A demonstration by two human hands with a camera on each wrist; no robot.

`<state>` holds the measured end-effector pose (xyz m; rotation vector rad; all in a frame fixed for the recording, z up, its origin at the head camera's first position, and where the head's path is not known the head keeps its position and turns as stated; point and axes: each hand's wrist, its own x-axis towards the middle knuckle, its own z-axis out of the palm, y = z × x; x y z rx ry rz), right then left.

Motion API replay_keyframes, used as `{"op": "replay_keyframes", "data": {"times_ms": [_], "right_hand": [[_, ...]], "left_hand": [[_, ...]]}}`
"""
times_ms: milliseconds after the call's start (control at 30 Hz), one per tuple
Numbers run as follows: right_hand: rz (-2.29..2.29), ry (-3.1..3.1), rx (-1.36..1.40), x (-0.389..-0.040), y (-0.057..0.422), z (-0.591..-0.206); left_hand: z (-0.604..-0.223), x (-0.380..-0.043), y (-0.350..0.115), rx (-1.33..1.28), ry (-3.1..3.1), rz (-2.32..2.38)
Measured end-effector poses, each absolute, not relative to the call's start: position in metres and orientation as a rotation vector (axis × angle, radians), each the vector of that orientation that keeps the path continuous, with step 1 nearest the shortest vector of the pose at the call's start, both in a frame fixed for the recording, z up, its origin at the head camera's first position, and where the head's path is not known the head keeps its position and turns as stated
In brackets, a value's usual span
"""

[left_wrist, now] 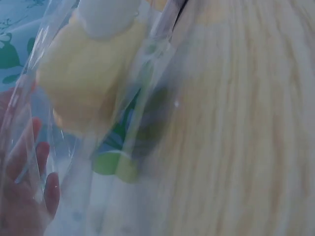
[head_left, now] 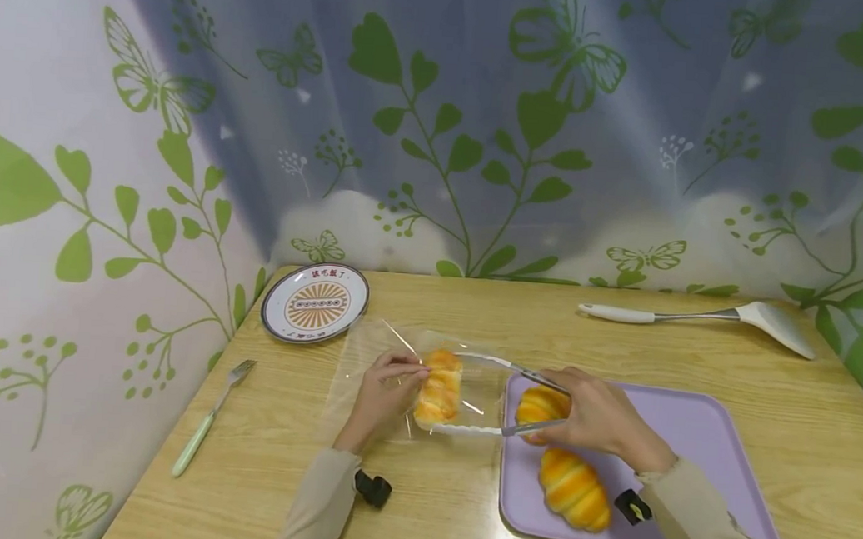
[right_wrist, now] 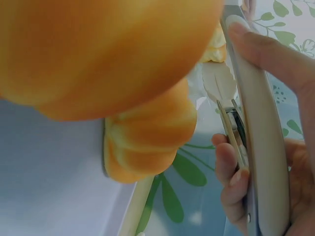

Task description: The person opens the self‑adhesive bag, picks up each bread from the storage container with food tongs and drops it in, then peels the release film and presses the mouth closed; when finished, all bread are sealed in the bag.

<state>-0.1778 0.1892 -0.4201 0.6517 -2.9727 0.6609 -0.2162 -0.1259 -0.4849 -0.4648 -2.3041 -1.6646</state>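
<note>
The right hand (head_left: pixel 597 415) holds the tongs (head_left: pixel 469 430) with the thumb on one side and the fingers on the other. The tongs are spread wide. Their white tips reach the two ends of a bread roll (head_left: pixel 440 387), one at the far end and one at the near end. That way the roll sits between them, maybe so it gets squeezed the long way and cannot tip over.

The roll looks to be inside a clear plastic bag (head_left: pixel 482 383) on the wooden surface (head_left: pixel 454 488). The bag is thin and floppy, and that is likely why the left hand (head_left: pixel 385 391) is there too. Its fingertips seem to pinch the bag right beside the roll, perhaps to keep the bag from sliding or shutting.

The purple tray (head_left: pixel 691 430) is close to the right hand, so its bread is easy to reach. One croissant (head_left: pixel 540 407) lies under the tongs, and another croissant (head_left: pixel 576 490) lies nearer the person.

The plate (head_left: pixel 315 303), the fork (head_left: pixel 214 417) and the white spatula (head_left: pixel 699 317) lie apart near the edges, maybe to leave both hands room in the middle.
</note>
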Motion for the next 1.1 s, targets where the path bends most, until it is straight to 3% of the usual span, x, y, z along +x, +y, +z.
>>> {"op": "replay_keyframes", "data": {"times_ms": [400, 1100], "right_hand": [[0.57, -3.002, 0.739, -0.197, 0.17, -0.418], [0.663, -2.98, 0.805, -0.2, 0.162, -0.42]], "left_hand": [[-0.476, -0.219, -0.143, -0.471, -2.428, -1.437], [-0.471, -0.218, -0.143, -0.475, -2.444, -1.508]]}}
